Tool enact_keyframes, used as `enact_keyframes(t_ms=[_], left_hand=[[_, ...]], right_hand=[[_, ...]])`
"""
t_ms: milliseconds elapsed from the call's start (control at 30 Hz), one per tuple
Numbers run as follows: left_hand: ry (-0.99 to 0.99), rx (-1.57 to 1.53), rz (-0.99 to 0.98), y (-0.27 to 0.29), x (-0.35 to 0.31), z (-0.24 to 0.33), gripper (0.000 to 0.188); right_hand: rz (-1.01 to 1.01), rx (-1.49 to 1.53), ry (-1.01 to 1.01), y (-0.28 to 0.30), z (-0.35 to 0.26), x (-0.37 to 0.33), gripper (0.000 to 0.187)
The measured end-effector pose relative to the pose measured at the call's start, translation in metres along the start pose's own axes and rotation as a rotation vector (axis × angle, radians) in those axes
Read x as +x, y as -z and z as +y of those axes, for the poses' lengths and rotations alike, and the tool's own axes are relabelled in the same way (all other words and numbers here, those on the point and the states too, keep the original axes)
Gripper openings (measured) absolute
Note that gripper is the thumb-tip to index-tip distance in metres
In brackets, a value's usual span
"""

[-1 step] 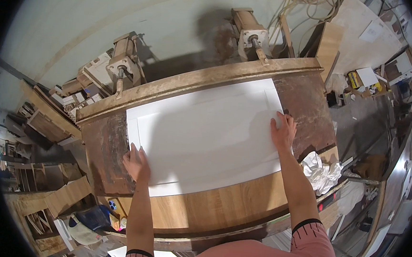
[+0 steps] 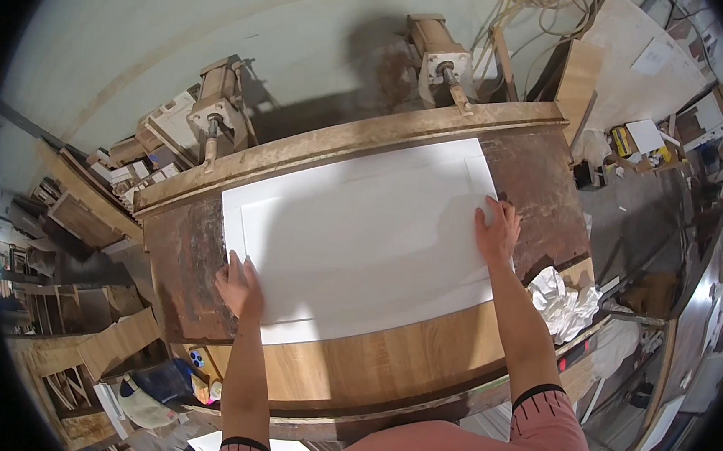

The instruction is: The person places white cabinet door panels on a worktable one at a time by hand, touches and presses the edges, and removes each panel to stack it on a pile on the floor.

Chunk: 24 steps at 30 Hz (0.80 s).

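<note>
A white rectangular cabinet door panel (image 2: 369,234) with a raised frame and recessed middle lies flat on the worn brown bench top (image 2: 186,272). Its far long side is close against a wooden bar (image 2: 350,145). At the panel's left short side, my left hand (image 2: 240,288) grips the edge, thumb on the face and fingers over the outer side. My right hand (image 2: 498,231) holds the opposite short side in the same way, fingers bent around the edge. Beneath the near side of the panel runs a wood-grain board (image 2: 385,363).
Two cylinder clamps (image 2: 216,106) (image 2: 440,59) stand behind the bar, their rods meeting it. Crumpled white wrapping (image 2: 563,305) sits at the bench's right end. A dark blue and pale cloth item (image 2: 157,395) lies at lower left. Wood scraps and boards crowd both sides.
</note>
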<state>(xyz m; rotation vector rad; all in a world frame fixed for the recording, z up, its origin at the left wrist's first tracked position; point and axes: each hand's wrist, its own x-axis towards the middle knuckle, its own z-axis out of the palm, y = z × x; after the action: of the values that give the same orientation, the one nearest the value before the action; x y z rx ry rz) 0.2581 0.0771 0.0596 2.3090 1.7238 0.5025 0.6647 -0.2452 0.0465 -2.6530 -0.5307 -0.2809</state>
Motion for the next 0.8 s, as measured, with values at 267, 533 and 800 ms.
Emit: enact_keyframes(t_ms=[267, 533, 800], left_hand=[[-0.061, 0.049, -0.001, -0.015, 0.0, -0.014, 0.05], [0.016, 0.08, 0.048, -0.021, 0.003, -0.016, 0.051], [0.039, 0.096, -0.018, -0.012, 0.005, -0.008, 0.052]], right_hand=[[-0.028, 0.053, 0.033, -0.001, 0.015, -0.001, 0.039], [-0.325, 0.134, 0.045, 0.016, 0.023, 0.032, 0.043], [-0.207, 0.071, 0.066, 0.0, 0.021, 0.016, 0.045]])
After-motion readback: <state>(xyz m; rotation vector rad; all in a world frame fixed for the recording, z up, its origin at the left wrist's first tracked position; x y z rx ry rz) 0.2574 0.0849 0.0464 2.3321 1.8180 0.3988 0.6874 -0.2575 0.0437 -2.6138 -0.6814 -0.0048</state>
